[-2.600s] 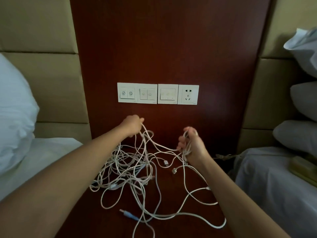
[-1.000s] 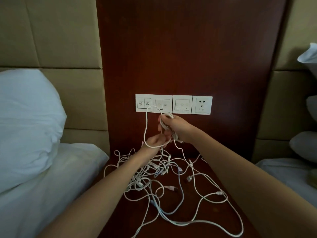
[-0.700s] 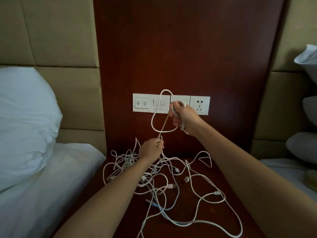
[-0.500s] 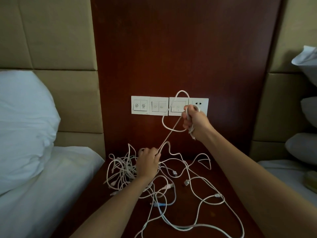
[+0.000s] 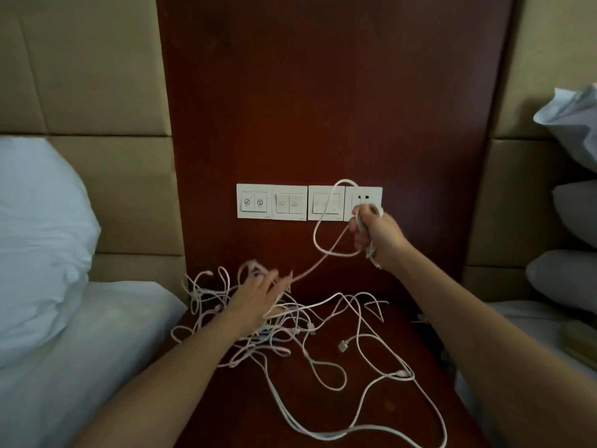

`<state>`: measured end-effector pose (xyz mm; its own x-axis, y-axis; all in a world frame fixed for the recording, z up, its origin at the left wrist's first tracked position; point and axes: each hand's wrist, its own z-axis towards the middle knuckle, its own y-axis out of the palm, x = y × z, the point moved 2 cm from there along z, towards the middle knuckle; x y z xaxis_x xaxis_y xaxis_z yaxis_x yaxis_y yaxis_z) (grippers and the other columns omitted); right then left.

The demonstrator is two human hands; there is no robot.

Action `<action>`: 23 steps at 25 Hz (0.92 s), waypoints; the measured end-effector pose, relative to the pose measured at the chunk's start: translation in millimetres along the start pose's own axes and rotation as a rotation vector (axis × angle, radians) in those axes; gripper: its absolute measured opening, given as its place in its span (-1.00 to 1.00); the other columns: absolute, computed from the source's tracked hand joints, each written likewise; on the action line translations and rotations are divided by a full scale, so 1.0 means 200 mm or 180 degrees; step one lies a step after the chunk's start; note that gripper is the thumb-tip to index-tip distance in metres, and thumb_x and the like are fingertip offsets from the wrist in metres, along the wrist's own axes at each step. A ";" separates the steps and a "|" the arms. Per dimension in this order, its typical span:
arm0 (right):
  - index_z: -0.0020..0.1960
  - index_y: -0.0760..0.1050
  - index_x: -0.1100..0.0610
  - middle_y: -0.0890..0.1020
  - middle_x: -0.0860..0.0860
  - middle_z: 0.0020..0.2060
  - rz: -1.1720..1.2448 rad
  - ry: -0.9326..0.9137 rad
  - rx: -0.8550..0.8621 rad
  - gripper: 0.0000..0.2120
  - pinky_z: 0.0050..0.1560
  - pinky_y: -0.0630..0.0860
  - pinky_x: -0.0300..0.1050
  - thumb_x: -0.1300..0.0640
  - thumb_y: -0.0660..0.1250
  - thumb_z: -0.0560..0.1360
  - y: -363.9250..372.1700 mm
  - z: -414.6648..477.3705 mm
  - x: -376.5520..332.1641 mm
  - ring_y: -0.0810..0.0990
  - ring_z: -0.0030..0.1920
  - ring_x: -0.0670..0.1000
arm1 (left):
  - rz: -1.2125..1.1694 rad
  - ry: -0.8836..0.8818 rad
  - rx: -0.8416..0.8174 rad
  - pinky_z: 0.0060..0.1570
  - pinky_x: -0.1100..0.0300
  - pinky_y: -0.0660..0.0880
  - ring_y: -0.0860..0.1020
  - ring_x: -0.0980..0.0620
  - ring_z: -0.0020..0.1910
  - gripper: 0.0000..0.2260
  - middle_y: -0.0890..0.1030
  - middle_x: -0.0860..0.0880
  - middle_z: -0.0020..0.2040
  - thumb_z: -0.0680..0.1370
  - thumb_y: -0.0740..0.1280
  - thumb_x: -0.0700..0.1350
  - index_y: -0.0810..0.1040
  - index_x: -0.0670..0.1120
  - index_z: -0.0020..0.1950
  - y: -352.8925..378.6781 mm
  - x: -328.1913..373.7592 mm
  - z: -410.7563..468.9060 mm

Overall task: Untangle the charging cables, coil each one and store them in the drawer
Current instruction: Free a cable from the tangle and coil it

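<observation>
A tangle of white charging cables [image 5: 290, 331] lies spread over the dark wooden nightstand [image 5: 381, 412]. My right hand [image 5: 376, 234] is raised in front of the wall socket and grips a small coil of one white cable [image 5: 323, 240], whose loop hangs to the left. From that loop a taut strand runs down-left to my left hand [image 5: 261, 294]. My left hand is blurred, its fingers spread over the back of the pile, touching the strands. Whether it pinches the taut strand is unclear. No drawer is in view.
A white switch and socket panel [image 5: 290, 203] is set in the dark wood wall behind. A bed with a white pillow [image 5: 38, 237] flanks the nightstand on the left, another bed with pillows [image 5: 568, 270] on the right. Loose plug ends [image 5: 343, 345] lie on the nightstand.
My right hand has carried its coil up and to the right, drawing the strand taut. My left hand has dropped onto the pile and spread its fingers.
</observation>
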<state>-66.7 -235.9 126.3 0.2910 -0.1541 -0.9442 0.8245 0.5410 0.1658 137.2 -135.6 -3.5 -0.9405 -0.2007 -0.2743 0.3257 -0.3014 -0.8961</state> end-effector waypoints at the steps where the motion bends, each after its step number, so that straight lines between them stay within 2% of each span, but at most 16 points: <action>1: -0.20 0.38 0.14 0.41 0.04 -0.42 -0.0177 0.0056 -0.0053 -0.72 -0.51 0.22 -0.22 0.14 0.04 0.65 -0.01 -0.01 0.05 0.25 -0.62 -0.13 | -0.0177 0.0115 -0.0773 0.39 -0.01 0.12 0.12 -0.18 0.46 -0.35 -0.01 -0.14 0.54 0.60 0.15 0.10 -0.20 0.07 0.53 0.09 0.00 -0.05; 2: -0.21 0.38 0.14 0.40 0.05 -0.42 -0.0245 0.0096 -0.0062 -0.71 -0.49 0.21 -0.20 0.14 0.04 0.65 -0.01 -0.03 0.08 0.25 -0.61 -0.13 | -0.0499 0.0073 -0.1279 0.44 -0.02 0.05 0.01 -0.14 0.50 -0.30 -0.11 -0.07 0.55 0.58 0.18 0.12 -0.24 0.12 0.52 0.13 0.00 -0.07; 4: -0.21 0.38 0.14 0.40 0.05 -0.41 -0.0172 0.0142 0.0007 -0.71 -0.49 0.19 -0.20 0.15 0.04 0.65 -0.04 -0.04 0.12 0.23 -0.60 -0.12 | -0.1233 -0.0012 -0.1840 0.44 -0.11 0.04 -0.06 -0.11 0.51 -0.22 -0.15 0.03 0.55 0.51 0.29 0.14 -0.23 0.24 0.50 0.09 -0.01 -0.05; 7: -0.20 0.37 0.13 0.41 0.04 -0.42 0.0133 0.0156 0.0139 -0.72 -0.53 0.19 -0.25 0.16 0.04 0.64 -0.07 -0.06 0.10 0.23 -0.61 -0.12 | -0.2268 -0.0079 -0.2915 0.45 -0.16 0.05 -0.06 -0.10 0.52 -0.21 -0.13 0.05 0.55 0.45 0.41 -0.03 -0.03 0.29 0.50 -0.16 -0.06 0.00; 9: -0.19 0.38 0.13 0.42 0.04 -0.42 0.0188 0.0124 0.0117 -0.72 -0.55 0.20 -0.26 0.15 0.04 0.65 -0.06 -0.06 0.08 0.23 -0.62 -0.12 | -0.2429 0.0118 -0.3579 0.47 -0.11 -0.02 -0.02 -0.10 0.52 -0.13 -0.03 -0.01 0.56 0.37 0.46 0.12 0.00 0.18 0.53 -0.36 -0.07 -0.01; 10: -0.19 0.38 0.14 0.43 0.04 -0.42 0.0182 0.0096 0.0073 -0.72 -0.54 0.20 -0.25 0.15 0.03 0.65 -0.04 -0.06 0.08 0.24 -0.62 -0.12 | -0.2339 0.0146 -0.3666 0.45 -0.04 0.04 0.12 -0.10 0.48 -0.13 0.14 -0.06 0.53 0.36 0.41 0.24 0.03 0.10 0.54 -0.43 -0.07 -0.02; 11: -0.18 0.38 0.13 0.44 0.04 -0.41 0.0183 0.0064 0.0033 -0.73 -0.53 0.20 -0.24 0.15 0.03 0.65 -0.02 -0.07 0.07 0.24 -0.62 -0.12 | -0.2288 0.0052 -0.3568 0.37 0.06 0.18 0.34 -0.08 0.36 -0.21 0.34 -0.11 0.44 0.42 0.30 0.29 0.09 0.02 0.53 -0.46 -0.06 -0.01; 12: -0.18 0.38 0.13 0.44 0.05 -0.41 0.0197 0.0031 -0.0002 -0.73 -0.51 0.20 -0.23 0.16 0.03 0.65 0.00 -0.07 0.05 0.25 -0.61 -0.11 | -0.2305 -0.0119 -0.3268 0.19 0.14 0.35 0.53 -0.02 0.11 -0.34 0.52 -0.15 0.28 0.52 0.18 0.26 0.18 -0.06 0.51 -0.48 -0.04 0.00; 13: -0.18 0.38 0.13 0.44 0.05 -0.41 0.0210 -0.0003 -0.0037 -0.73 -0.51 0.21 -0.22 0.16 0.03 0.65 0.03 -0.07 0.04 0.26 -0.61 -0.11 | -0.2287 -0.0279 -0.2868 -0.04 0.21 0.45 0.57 0.05 -0.18 -0.46 0.62 -0.16 0.12 0.60 0.09 0.19 0.28 -0.12 0.46 -0.46 -0.01 0.02; 14: -0.17 0.38 0.14 0.44 0.05 -0.41 0.0209 -0.0032 -0.0077 -0.74 -0.51 0.22 -0.22 0.16 0.03 0.65 0.05 -0.08 0.02 0.26 -0.60 -0.11 | -0.2239 -0.0397 -0.2481 -0.25 0.27 0.46 0.52 0.12 -0.38 -0.54 0.66 -0.14 -0.02 0.63 0.08 0.12 0.34 -0.14 0.41 -0.44 0.02 0.02; 15: -0.17 0.38 0.14 0.45 0.04 -0.41 0.0190 -0.0056 -0.0119 -0.74 -0.51 0.23 -0.22 0.15 0.03 0.65 0.08 -0.08 0.01 0.27 -0.60 -0.11 | -0.2215 -0.0450 -0.2145 -0.40 0.31 0.42 0.48 0.17 -0.46 -0.62 0.65 -0.08 -0.11 0.63 0.13 0.05 0.37 -0.14 0.36 -0.39 0.05 0.01; 16: -0.17 0.38 0.14 0.45 0.04 -0.41 0.0163 -0.0071 -0.0162 -0.74 -0.50 0.24 -0.22 0.15 0.03 0.65 0.10 -0.09 -0.01 0.27 -0.59 -0.10 | -0.2292 -0.0474 -0.1881 -0.47 0.33 0.40 0.47 0.20 -0.47 -0.68 0.59 0.00 -0.17 0.62 0.19 0.00 0.38 -0.10 0.33 -0.34 0.09 0.00; 18: -0.17 0.38 0.14 0.46 0.03 -0.42 0.0146 -0.0094 -0.0241 -0.73 -0.49 0.24 -0.22 0.14 0.03 0.65 0.13 -0.11 -0.03 0.27 -0.57 -0.10 | -0.2507 -0.0496 -0.1481 -0.46 0.32 0.42 0.45 0.18 -0.44 -0.78 0.45 0.10 -0.22 0.58 0.27 -0.07 0.48 -0.06 0.21 -0.23 0.14 -0.03; 20: -0.17 0.39 0.13 0.46 0.02 -0.42 0.0236 -0.0153 -0.0226 -0.73 -0.48 0.24 -0.23 0.13 0.04 0.65 0.14 -0.12 -0.07 0.27 -0.57 -0.11 | -0.2490 -0.0611 -0.1223 -0.44 0.32 0.40 0.45 0.13 -0.40 -0.88 0.46 0.10 -0.29 0.57 0.27 -0.09 0.57 -0.09 -0.01 -0.15 0.14 -0.05; 21: -0.17 0.39 0.12 0.46 0.01 -0.41 0.0305 -0.0201 -0.0166 -0.74 -0.47 0.24 -0.23 0.13 0.04 0.65 0.13 -0.12 -0.09 0.27 -0.58 -0.12 | -0.2485 -0.0742 -0.1134 -0.44 0.33 0.37 0.45 0.10 -0.39 -0.85 0.47 0.08 -0.34 0.57 0.27 -0.10 0.59 -0.11 -0.09 -0.12 0.12 -0.05; 23: -0.17 0.39 0.11 0.46 0.00 -0.41 0.0307 -0.0337 -0.0008 -0.74 -0.47 0.24 -0.21 0.13 0.05 0.64 0.10 -0.11 -0.14 0.26 -0.60 -0.13 | -0.2690 -0.1201 -0.0878 -0.42 0.30 0.36 0.48 0.07 -0.36 -0.81 0.52 0.03 -0.35 0.58 0.27 -0.10 0.63 -0.14 -0.08 -0.13 0.07 -0.04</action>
<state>-68.6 -202.2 149.8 0.4187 -0.1876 -0.8886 0.7890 0.5596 0.2536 115.8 -123.1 12.5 -0.7451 -0.3187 0.5859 -0.5240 -0.2636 -0.8099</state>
